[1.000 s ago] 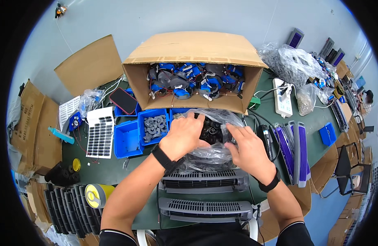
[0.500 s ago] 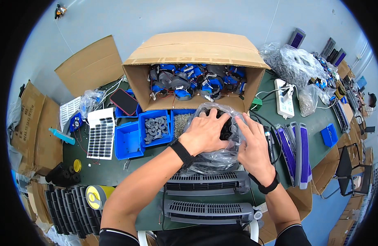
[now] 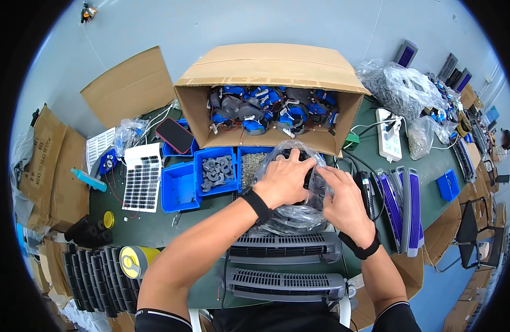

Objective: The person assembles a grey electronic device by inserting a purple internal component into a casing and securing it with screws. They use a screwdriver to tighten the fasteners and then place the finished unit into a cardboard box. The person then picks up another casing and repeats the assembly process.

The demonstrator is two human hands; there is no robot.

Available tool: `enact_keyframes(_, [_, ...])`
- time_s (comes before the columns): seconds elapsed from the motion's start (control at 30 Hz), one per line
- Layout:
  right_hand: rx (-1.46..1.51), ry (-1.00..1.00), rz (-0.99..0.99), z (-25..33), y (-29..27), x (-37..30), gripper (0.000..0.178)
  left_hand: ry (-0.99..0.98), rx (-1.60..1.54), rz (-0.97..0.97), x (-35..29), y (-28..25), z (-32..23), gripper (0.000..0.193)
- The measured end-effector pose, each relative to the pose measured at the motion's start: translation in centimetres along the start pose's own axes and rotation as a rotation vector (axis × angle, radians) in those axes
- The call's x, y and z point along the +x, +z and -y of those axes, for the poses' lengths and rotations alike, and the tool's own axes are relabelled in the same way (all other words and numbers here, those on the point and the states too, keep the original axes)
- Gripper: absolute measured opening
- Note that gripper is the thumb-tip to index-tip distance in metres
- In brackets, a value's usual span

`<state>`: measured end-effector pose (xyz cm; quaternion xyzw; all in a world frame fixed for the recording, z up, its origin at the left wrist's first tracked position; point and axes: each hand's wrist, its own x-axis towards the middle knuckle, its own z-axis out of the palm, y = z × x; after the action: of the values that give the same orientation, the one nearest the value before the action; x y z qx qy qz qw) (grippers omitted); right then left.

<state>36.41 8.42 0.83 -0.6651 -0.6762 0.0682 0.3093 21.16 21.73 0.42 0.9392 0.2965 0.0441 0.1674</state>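
Note:
A clear plastic bag of dark parts lies in front of the cardboard box, its mouth open upward. My left hand reaches into that mouth, fingers spread over the dark contents; the fingertips are partly hidden, and no part shows clearly in its grasp. At the bag's right side, my right hand grips the plastic rim between thumb and fingers. Two grey slotted housings lie one before the other between the bag and my body.
Behind the bag, a cardboard box holds several blue-and-grey motor-like parts. Blue bins with small grey pieces stand to the left, near a phone. A white power strip, cables and purple-grey housings are at right.
The whole view has shifted slightly, moving the scene a little to the right. My left hand stays in the bag, and the right hand's fingers have drawn closer together on its rim.

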Motion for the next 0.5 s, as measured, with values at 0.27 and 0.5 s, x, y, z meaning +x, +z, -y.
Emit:
enact_keyframes(0.27, [0.058,0.03,-0.078,-1.2,-0.5,-0.2,0.061,-0.009,-0.186,0.013,-0.2,0.2,1.0,0.043])
enact_keyframes(0.5, [0.027,-0.001,-0.044,-1.0,-0.1,-0.8,0.06,0.006,-0.306,-0.141,0.3,0.9,1.7,0.03])
